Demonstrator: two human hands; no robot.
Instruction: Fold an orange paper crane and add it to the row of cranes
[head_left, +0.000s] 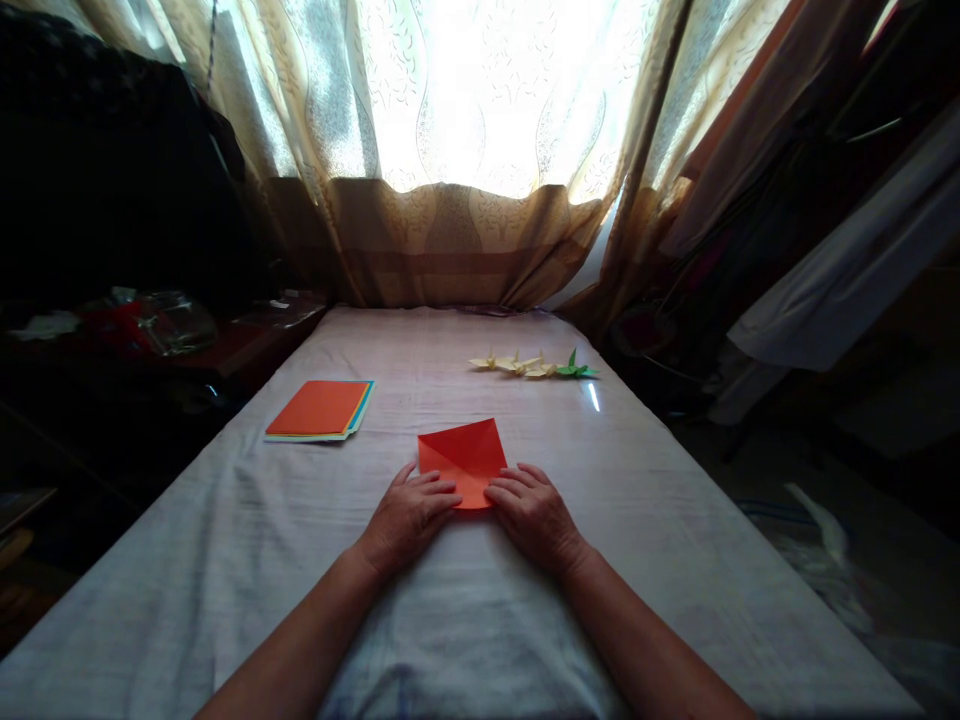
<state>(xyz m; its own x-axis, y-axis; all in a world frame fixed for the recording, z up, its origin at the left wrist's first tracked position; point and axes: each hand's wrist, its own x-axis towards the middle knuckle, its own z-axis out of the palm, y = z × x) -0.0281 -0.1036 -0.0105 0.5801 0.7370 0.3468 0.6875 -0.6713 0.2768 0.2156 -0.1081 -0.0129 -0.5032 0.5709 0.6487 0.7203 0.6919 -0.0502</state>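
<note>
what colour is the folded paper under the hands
Orange-red: the folded paper lies under the fingertips of both hands, seen best in the head view.

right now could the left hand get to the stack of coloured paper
Probably yes. The left hand presses on the orange folded sheet, and the stack of coloured paper lies ahead and to its left on the cloth-covered table with only bare cloth between them.
</note>
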